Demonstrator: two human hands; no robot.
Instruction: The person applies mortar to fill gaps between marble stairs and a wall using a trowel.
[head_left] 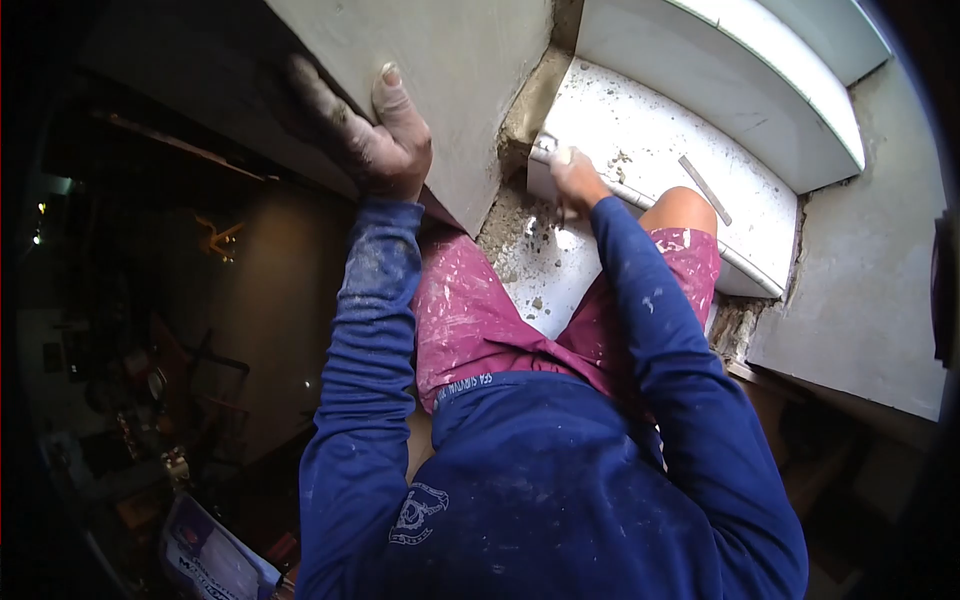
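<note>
My left hand (385, 145), coated in pale dust, is braced on the edge of a grey plastered wall (470, 95). Its thumb lies on the wall face and the fingers stretch past the corner, partly in shadow. At the left end of a white stair tread (640, 125), my right hand (575, 180) is closed by the rounded front edge. Whatever it grips, if anything, is hidden beneath the fingers. Crumbs of mortar (622, 160) are scattered over the tread near this hand. A flat, thin strip (705, 190) lies on the tread to the right.
Debris and mortar lumps (530, 245) cover the lower step by the wall. A rough gap (530, 105) runs between wall and stairs. Another curved white step (735, 70) rises behind. On the left is a dark drop with a printed bag (215, 550) far below.
</note>
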